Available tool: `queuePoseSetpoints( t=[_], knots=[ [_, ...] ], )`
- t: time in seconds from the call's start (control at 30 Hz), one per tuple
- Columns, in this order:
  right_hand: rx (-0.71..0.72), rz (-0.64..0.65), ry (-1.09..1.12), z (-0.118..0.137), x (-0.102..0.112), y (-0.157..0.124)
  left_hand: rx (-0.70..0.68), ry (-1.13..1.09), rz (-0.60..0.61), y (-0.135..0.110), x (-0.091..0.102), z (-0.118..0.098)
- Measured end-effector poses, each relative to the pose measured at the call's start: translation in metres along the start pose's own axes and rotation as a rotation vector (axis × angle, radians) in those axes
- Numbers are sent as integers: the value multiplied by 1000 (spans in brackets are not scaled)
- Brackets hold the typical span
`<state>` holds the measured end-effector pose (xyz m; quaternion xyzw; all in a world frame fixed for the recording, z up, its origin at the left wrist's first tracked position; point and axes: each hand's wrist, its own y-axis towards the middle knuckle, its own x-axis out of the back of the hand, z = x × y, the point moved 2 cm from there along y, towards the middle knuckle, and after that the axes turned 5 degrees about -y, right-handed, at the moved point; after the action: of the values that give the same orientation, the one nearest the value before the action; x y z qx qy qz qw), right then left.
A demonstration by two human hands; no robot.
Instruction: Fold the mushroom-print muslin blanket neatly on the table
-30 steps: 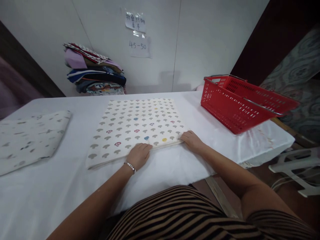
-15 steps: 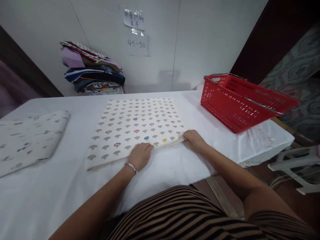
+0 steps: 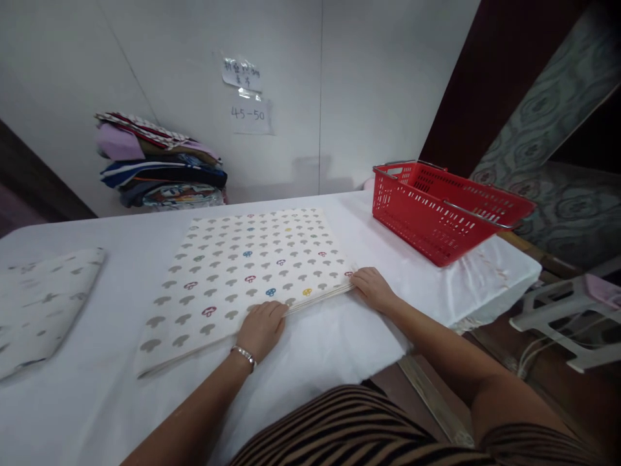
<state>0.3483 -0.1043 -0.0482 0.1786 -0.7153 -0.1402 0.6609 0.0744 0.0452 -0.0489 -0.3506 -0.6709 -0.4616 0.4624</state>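
A folded cream cloth (image 3: pixel 233 272) lies on the table, printed with rows of grey mushrooms and a few red, blue, green, purple and yellow ones. Its near edge shows several stacked layers. My left hand (image 3: pixel 262 329), with a silver bracelet on the wrist, grips that edge around its middle, fingers on top. At the near right corner my right hand (image 3: pixel 372 288) pinches the layers. Both thumbs are mostly hidden from view.
Another folded printed cloth (image 3: pixel 46 307) lies at the left on the white-covered table (image 3: pixel 320 375). A red basket (image 3: pixel 427 220) stands at the back right. Folded fabrics (image 3: pixel 160 165) are piled beyond the far edge, below paper signs (image 3: pixel 250 115). A white plastic stool (image 3: pixel 557 317) stands right.
The camera view has shifted, so the whole scene sits lower and further left. Both hands keep their places on the near edge of the cloth, which looks unchanged.
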Motion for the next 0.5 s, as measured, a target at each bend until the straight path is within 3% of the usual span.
queuePoseSetpoints(
  t=[0.27, 0.37, 0.5],
  knots=[
    [63, 102, 23, -1, 9, -4, 47, -46, 40, -2, 0, -6],
    [81, 65, 4, 13, 7, -3, 104, -57, 71, -3, -1, -13],
    [227, 53, 79, 50, -8, 19, 170, -52, 111, 0, -2, -17]
  ],
)
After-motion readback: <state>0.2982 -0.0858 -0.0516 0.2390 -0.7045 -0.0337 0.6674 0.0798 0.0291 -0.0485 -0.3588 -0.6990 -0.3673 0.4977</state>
